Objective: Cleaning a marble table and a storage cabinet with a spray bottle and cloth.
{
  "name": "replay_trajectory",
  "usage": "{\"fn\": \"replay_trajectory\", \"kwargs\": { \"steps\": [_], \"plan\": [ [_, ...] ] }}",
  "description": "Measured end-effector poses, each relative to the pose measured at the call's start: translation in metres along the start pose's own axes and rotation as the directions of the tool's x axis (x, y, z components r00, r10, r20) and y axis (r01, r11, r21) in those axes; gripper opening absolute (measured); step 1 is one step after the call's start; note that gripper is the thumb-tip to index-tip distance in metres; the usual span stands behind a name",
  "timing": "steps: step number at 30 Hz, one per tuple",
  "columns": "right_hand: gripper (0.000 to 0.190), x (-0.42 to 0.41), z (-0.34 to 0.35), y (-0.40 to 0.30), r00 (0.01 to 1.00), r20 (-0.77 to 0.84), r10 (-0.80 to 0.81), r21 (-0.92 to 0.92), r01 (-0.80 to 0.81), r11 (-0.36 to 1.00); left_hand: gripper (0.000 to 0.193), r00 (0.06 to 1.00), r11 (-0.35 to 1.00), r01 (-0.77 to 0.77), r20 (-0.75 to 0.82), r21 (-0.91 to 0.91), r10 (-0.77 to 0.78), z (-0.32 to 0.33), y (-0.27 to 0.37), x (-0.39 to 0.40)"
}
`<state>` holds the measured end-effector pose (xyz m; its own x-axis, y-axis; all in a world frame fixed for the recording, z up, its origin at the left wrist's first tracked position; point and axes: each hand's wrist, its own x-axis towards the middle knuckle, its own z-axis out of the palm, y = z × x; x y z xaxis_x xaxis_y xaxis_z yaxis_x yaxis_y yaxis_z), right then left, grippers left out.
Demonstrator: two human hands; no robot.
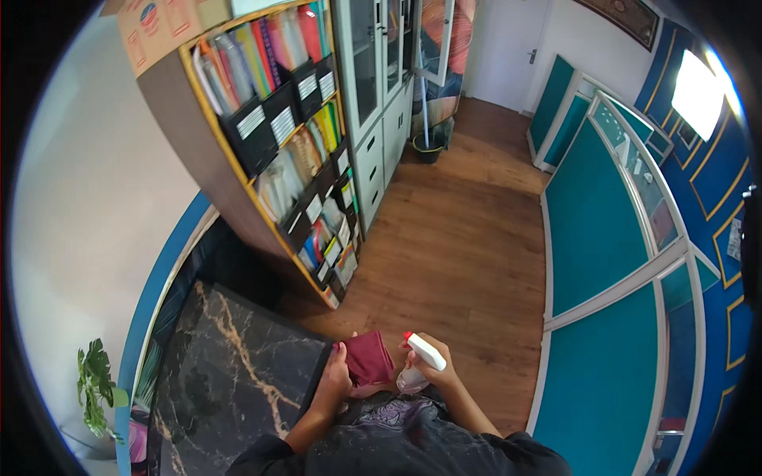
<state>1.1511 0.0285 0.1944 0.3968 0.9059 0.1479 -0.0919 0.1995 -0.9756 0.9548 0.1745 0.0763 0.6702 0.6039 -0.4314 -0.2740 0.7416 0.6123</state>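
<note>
My left hand (338, 375) grips a folded dark red cloth (370, 358) near the corner of a black marble-patterned tabletop (238, 351). To the right of the cloth, my right hand (439, 363) is closed around a spray bottle (414, 379) with a clear body, a white trigger head and a red nozzle. The nozzle points left, towards the cloth, and the two do not touch. Both hands are close in front of my dark shirt. The fingers behind the cloth are partly hidden.
A tall bookshelf (161, 119) full of folders and black file boxes stands beyond the table. Grey cabinets (369, 143) follow it, one glass door ajar, with a black bucket (428, 149) near them. Teal partitions (601, 220) line the right side of the wooden floor (452, 238). A potted plant (95, 381) is at left.
</note>
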Motion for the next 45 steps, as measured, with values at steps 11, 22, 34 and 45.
{"fn": "replay_trajectory", "kwargs": {
  "steps": [11,22,34,45],
  "plan": [
    [0.020,0.066,-0.155,-0.049,0.979,-0.178,-0.099,-0.067,0.089,0.994,0.065,0.998,0.950,-0.022,0.057,-0.311,0.042,0.160,-0.007,0.109],
    [0.019,0.163,-0.238,-0.033,0.971,-0.230,-0.064,0.047,0.077,0.996,0.069,0.997,0.983,0.038,0.074,-0.178,-0.026,0.255,0.025,0.205],
    [0.034,0.343,-0.340,-0.033,0.996,-0.009,-0.089,-0.179,0.086,0.980,0.069,0.977,0.956,0.012,0.207,-0.292,0.051,0.334,0.069,0.410],
    [0.047,0.509,-0.410,-0.036,0.994,-0.072,-0.077,0.129,0.086,0.988,0.067,0.940,0.852,-0.138,0.205,-0.505,0.273,0.382,0.117,0.510]
  ]
}}
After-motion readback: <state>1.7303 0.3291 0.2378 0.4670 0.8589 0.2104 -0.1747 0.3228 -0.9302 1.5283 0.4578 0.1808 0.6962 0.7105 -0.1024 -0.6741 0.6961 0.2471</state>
